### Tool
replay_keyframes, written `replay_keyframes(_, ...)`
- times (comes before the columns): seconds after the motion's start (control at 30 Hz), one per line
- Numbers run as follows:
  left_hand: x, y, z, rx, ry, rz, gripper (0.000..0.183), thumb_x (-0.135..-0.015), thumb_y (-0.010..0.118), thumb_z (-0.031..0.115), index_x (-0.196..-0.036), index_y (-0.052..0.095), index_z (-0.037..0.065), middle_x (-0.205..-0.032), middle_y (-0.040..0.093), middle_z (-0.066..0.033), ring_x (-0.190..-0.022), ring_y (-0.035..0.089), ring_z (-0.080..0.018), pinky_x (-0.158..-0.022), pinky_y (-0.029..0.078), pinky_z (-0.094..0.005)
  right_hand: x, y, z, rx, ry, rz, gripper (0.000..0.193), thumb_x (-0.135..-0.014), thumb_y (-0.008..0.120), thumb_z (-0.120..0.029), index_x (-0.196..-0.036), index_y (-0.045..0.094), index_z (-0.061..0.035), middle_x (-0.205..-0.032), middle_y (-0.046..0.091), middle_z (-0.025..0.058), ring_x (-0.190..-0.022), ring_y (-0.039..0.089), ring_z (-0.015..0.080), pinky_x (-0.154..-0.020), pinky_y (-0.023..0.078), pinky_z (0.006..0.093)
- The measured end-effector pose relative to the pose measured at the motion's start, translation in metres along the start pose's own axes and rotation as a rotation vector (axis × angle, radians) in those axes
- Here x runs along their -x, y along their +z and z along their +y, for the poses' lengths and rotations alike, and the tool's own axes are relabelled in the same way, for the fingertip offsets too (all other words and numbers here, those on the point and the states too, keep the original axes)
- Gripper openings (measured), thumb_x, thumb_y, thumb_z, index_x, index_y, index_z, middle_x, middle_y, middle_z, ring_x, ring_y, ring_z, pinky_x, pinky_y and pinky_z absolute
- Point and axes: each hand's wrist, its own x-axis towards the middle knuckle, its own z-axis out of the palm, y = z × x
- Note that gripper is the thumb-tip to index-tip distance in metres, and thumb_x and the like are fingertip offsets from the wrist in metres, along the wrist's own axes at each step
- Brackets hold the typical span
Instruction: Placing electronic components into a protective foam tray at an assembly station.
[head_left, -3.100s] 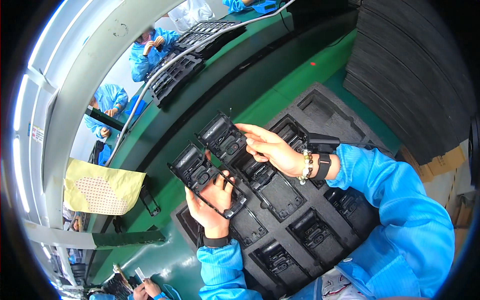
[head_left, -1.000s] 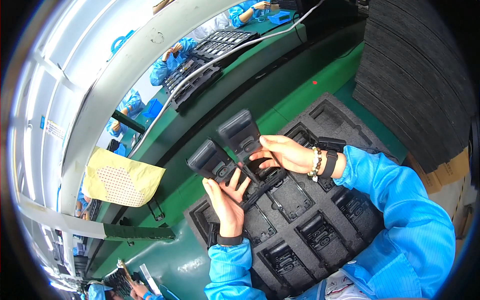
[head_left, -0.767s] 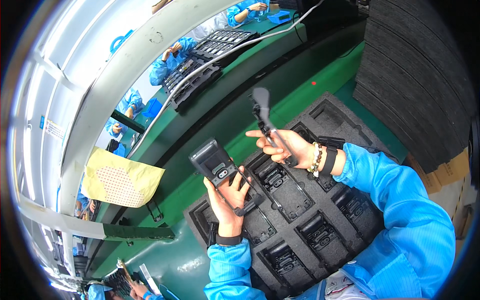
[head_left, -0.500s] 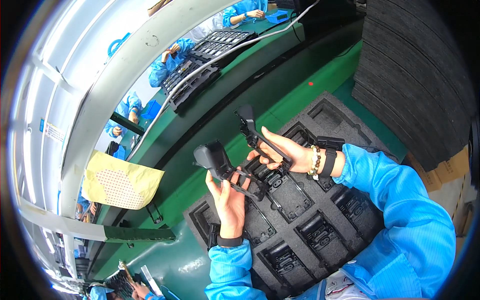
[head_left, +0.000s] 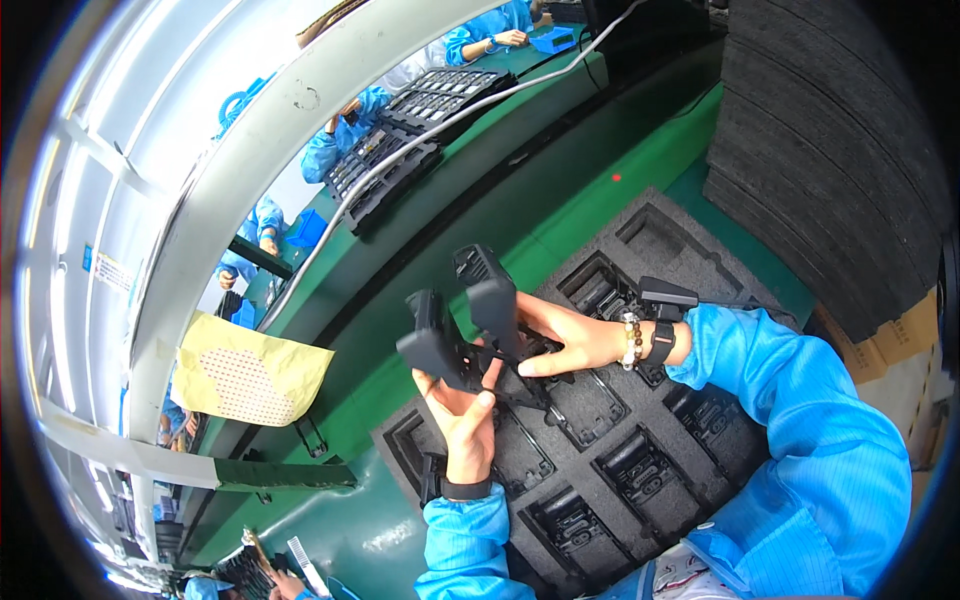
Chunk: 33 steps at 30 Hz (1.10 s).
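The fingers of the left hand [head_left: 465, 425] are curled round the lower frame of one matte-black, boxy plastic housing [head_left: 435, 345], with the thumb raised beside it; some fingertips are hidden behind the part. The right hand [head_left: 575, 335] grips a second black plastic housing with an open lower frame [head_left: 493, 305], its thumb parted from the fingers and the frame between them; the exact contact is hidden. Both parts are tilted, side by side, and I cannot tell whether they touch.

The step in hand seems to be handling and turning the two housings together. The next move calls for a secure hold on each, I judge, and care that the thin frames do not knock.

The pair is in the air over the left edge of a dark grey foam tray [head_left: 560, 470] with rectangular pockets. More black plastic parts [head_left: 643, 475] lie in pockets toward its near edge and right side. The tray rests on a green bench [head_left: 375, 535]; near the bench's right end stands a tall stack of black foam sheets [head_left: 830, 170]. A yellow perforated sheet [head_left: 250, 370] hangs off to the left.
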Motion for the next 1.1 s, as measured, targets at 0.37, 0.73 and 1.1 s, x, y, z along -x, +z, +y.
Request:
replay_keyframes(0.37, -0.007, -0.018, 0.005, 0.24, -0.133, 0.002, 0.072, -0.078, 0.069, 0.005, -0.144, 0.039, 0.006, -0.132, 0.05, -0.0082, -0.12, 0.05, -0.0226, -0.112, 0.036, -0.0483, -0.005, -0.005, -0.001, -0.027, 0.005, 0.037, 0.073, -0.093, 0.063, -0.026, -0.151, 0.024, -0.0053, -0.142, 0.044, 0.0091, -0.118, 0.048, 0.0153, -0.101, 0.042, 0.0341)
replay_keyframes(0.73, -0.131, -0.198, 0.039, -0.717, -0.087, 0.668, 0.034, -0.092, 0.061, 0.012, -0.125, 0.057, 0.005, -0.082, 0.06, 0.0006, -0.054, 0.045, -0.0082, -0.044, 0.034, -0.0268, -0.023, -0.009, 0.012, -0.253, 0.401, 0.033, 0.063, -0.101, 0.038, -0.056, -0.139, 0.045, -0.0063, -0.128, 0.057, 0.0039, -0.106, 0.059, 0.0118, -0.084, 0.049, 0.0251)
replay_keyframes(1.1, -0.161, -0.272, -0.027, -0.959, -0.185, 0.314, 0.068, -0.081, 0.05, -0.003, -0.148, 0.04, 0.007, -0.137, 0.054, -0.0133, -0.119, 0.057, -0.0265, -0.093, 0.048, -0.0393, -0.024, -0.031, 0.046, -0.483, 0.424, -0.001, 0.06, -0.104, 0.032, -0.049, -0.143, 0.039, -0.0031, -0.138, 0.049, 0.0099, -0.124, 0.054, 0.0227, -0.097, 0.051, 0.0348)
